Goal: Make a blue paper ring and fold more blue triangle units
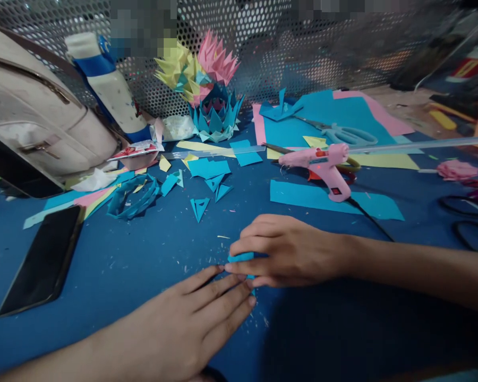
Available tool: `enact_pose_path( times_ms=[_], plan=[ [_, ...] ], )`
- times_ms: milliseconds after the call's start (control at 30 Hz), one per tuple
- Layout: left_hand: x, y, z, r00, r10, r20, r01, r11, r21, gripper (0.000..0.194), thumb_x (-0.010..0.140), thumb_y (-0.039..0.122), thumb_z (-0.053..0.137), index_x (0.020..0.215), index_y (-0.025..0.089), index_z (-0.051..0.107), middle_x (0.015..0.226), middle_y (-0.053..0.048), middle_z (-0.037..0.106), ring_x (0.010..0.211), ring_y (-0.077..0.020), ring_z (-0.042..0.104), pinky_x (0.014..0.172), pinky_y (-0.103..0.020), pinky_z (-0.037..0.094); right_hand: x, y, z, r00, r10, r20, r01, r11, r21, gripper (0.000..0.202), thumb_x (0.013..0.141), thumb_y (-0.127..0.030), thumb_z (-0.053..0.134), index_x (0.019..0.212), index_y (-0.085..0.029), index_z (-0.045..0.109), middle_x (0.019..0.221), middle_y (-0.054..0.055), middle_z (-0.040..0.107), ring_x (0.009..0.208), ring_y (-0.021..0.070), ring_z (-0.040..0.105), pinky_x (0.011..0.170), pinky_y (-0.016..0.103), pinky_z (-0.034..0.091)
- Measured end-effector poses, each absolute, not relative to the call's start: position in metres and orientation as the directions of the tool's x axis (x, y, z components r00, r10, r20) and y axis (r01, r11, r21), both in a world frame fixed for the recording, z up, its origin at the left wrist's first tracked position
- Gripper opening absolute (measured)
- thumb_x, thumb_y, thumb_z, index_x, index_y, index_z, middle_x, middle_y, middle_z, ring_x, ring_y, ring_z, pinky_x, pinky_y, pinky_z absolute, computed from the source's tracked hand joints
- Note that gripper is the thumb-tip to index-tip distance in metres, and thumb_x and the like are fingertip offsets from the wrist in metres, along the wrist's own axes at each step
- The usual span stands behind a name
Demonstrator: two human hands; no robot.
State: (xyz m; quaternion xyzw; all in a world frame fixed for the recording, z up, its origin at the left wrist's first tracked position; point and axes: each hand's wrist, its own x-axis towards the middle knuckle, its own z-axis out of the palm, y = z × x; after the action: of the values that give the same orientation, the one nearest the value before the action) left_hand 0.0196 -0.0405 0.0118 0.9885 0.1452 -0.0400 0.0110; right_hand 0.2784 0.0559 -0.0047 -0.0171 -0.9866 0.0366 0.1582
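Folding seems to be under way: the small blue paper (242,257) lies on the table (131,270) beneath the left hand (199,313), flat with fingers outstretched, and the right hand (289,249), curled, whether pinching I cannot tell; next, firm pressure along an edge seems called for

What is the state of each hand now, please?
Left hand: open, fingers extended to the small blue paper.
Right hand: fingers bent over that paper; whether gripping it cannot be told.
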Motion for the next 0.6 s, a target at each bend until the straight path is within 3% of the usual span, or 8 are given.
enact_pose_path(
  times_ms=[267, 467, 600],
  plan=[
    [0.0185, -0.0389, 0.0096, 0.957, 0.29, -0.035, 0.291, -0.956, 0.032, 0.069, 0.106, 0.056, 0.029, 0.154, 0.007, 0.03, 0.159, -0.011, 0.035, 0.145, -0.0254, 0.036, 0.122, -0.041, 0.022, 0.2747, 0.0558, -0.0018, -0.952, 0.151, 0.267, 0.111, 0.981, -0.16, 0.031, 0.103, -0.04, 0.045, 0.126, -0.033, 0.064, 0.126, 0.006, 0.061, 0.108, 0.0244, 0.052, 0.087, 0.039, 0.041],
    [0.0155, -0.0338, 0.0043, 0.946, 0.322, 0.046, 0.317, -0.944, 0.093, 0.061, 0.106, 0.056, 0.027, 0.151, 0.015, 0.037, 0.156, -0.004, 0.042, 0.146, -0.0165, 0.034, 0.126, -0.039, 0.002, 0.2757, 0.0609, -0.0031, -0.911, 0.213, 0.353, 0.11, 0.951, -0.29, 0.031, 0.103, -0.029, 0.045, 0.127, -0.022, 0.063, 0.12, 0.011, 0.061, 0.103, 0.0206, 0.053, 0.086, 0.034, 0.043],
    [0.0171, -0.0335, 0.0044, 0.944, 0.326, 0.058, 0.32, -0.943, 0.097, 0.059, 0.108, 0.052, 0.026, 0.15, 0.013, 0.038, 0.156, -0.004, 0.041, 0.145, -0.017, 0.036, 0.126, -0.038, 0.001, 0.2766, 0.0631, -0.0044, -0.864, 0.357, 0.356, 0.218, 0.901, -0.374, 0.021, 0.102, -0.025, 0.047, 0.107, -0.016, 0.065, 0.101, 0.008, 0.064, 0.093, 0.0185, 0.051, 0.08, 0.031, 0.041]
  ],
)
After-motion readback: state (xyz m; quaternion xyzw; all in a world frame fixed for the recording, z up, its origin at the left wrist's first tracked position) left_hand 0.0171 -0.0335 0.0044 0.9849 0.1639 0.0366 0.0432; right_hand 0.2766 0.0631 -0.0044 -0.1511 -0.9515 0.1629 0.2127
